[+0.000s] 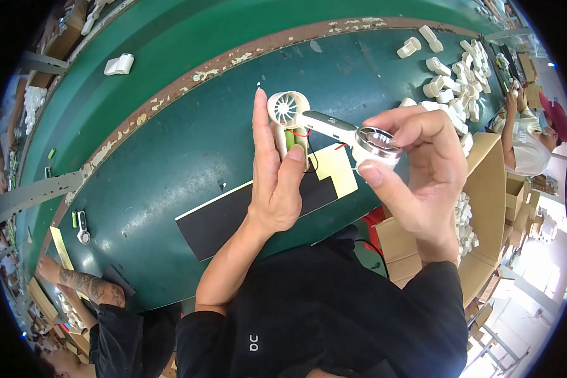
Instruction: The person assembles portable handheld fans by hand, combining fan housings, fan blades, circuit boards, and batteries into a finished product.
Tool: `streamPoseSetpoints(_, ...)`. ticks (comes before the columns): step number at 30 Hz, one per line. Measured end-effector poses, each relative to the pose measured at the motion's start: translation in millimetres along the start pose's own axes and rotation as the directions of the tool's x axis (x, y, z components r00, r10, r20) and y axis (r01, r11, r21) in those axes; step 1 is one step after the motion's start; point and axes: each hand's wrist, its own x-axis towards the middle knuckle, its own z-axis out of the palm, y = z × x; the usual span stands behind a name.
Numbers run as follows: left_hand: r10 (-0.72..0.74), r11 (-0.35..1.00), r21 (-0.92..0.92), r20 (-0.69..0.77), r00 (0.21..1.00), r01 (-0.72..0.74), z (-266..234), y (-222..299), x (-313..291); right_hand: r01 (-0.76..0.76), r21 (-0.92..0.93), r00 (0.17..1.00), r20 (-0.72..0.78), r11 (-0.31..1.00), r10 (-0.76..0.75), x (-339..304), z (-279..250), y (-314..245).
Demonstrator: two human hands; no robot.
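My left hand (272, 195) is closed around a white handheld-fan housing (294, 99) with a round grille at its top. In its hollow handle lies a green cylindrical battery (290, 138), and my thumb presses against its lower part. To the right, my right hand (431, 170) grips the other fan half (331, 125) by its round head, thumb below and fingers above. That piece has a silvery ring and a grey-and-white handle pointing left, its tip close to the housing. Thin red and black wires (314, 157) hang between the two parts.
Below my hands lies a black mat (233, 220) beside a yellow sheet (337, 167). White housings (463, 88) are heaped at right, near an open cardboard box (485, 208). A co-worker's tattooed arm (88, 283) is at lower left; another person (529, 135) sits far right.
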Motion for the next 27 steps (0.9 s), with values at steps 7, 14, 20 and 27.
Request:
streamPoseSetpoints(7,0.004,0.998,-0.066,-0.027,1.000,-0.006,1,2,1,-0.018,-0.015,0.999,-0.032,1.000,0.017,-3,3,-4)
streamPoseSetpoints(14,0.041,0.997,-0.060,-0.109,0.993,-0.047,7,-1,0,-0.005,-0.030,1.000,-0.023,1.000,0.004,-2,5,-2)
streamPoseSetpoints(20,0.036,0.999,-0.014,-0.046,0.998,-0.037,2,-1,-2,-0.084,-0.082,0.994,0.061,0.993,0.089,-3,6,-8)
streamPoseSetpoints(27,0.079,0.997,0.014,-0.063,0.995,-0.078,7,-5,-2,-0.030,-0.057,0.994,0.102,0.998,0.036,4,8,-5)
